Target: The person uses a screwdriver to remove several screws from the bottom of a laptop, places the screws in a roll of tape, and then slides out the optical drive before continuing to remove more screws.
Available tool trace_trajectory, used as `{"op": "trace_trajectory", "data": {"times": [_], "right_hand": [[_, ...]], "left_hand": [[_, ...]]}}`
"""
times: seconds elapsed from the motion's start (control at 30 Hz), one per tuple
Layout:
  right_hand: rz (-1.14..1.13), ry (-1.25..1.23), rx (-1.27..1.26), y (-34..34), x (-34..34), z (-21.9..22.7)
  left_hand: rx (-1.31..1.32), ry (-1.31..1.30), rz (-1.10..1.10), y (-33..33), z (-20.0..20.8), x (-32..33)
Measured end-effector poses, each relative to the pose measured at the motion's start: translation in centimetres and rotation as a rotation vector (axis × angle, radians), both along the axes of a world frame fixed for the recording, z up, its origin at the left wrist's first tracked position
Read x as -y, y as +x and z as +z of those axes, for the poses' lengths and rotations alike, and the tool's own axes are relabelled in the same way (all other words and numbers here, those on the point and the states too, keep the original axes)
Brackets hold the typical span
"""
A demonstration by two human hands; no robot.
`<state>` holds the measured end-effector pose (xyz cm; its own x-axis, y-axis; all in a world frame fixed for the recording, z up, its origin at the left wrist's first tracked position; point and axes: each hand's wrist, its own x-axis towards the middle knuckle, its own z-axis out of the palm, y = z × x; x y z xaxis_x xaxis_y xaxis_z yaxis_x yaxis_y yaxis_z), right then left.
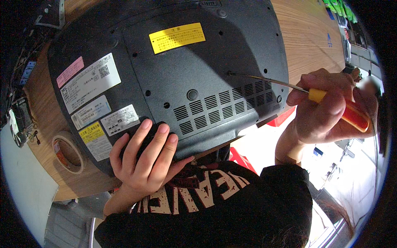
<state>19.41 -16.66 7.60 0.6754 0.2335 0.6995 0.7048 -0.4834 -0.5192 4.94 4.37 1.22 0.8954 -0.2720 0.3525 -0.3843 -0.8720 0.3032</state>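
A black laptop [165, 78] lies bottom side up on the wooden table, its underside showing vent slots, screw holes, round feet and several labels. My right hand [326, 105] is closed around the red and yellow handle of a screwdriver [269, 80]. The screwdriver's thin metal shaft slants left across the casing, and its tip meets a screw hole near the middle of the underside. Whether a screw sits in that hole is too small to tell. My left hand [147, 157] rests with fingers spread on the laptop's near edge, below the white labels, holding nothing.
The wooden table [306, 37] stretches beyond and beside the laptop. A roll of tape [68, 152] lies at the left. Green packets [341, 9] are at the far right corner. Something red [281, 118] shows below the laptop's right edge. Dark equipment and a cable line the left rim.
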Motion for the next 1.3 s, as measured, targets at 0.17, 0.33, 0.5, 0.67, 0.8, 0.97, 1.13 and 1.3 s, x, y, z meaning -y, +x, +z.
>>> {"op": "trace_trajectory", "data": {"times": [0.17, 0.33, 0.5, 0.67, 0.8, 0.97, 1.13, 1.3], "right_hand": [[-0.028, -0.104, 0.027, 0.1, -0.3, 0.8], [0.245, 0.102, -0.221, 0.9, -0.1, 1.2], [0.338, 0.080, -0.409, 1.1, 1.4, 3.9], [0.146, -0.113, -0.239, 0.9, 3.9, 4.9], [0.097, -0.234, 0.002, 0.8, 3.6, 5.3], [-0.114, -0.494, 0.372, 1.0, 1.5, 6.2], [-0.128, -0.646, 0.076, 0.3, -2.8, 9.4], [-0.132, -0.870, -0.053, -0.9, -3.0, 11.5]], "left_hand": [[0.000, 0.003, 0.006, 0.0, 0.0, 0.0], [-0.009, -0.010, 0.028, -0.1, 0.0, 0.1], [-0.016, -0.026, 0.019, -0.1, 0.1, 0.1], [0.019, -0.049, 0.035, -0.4, 0.2, 0.3], [-0.066, -0.162, 0.022, -0.4, 1.2, -0.1], [-0.142, -0.611, -0.090, 1.4, 4.5, -0.8], [0.018, -0.630, -0.192, 9.0, 7.2, 3.1], [0.002, -0.712, -0.195, 12.3, 9.5, 6.3]]}}
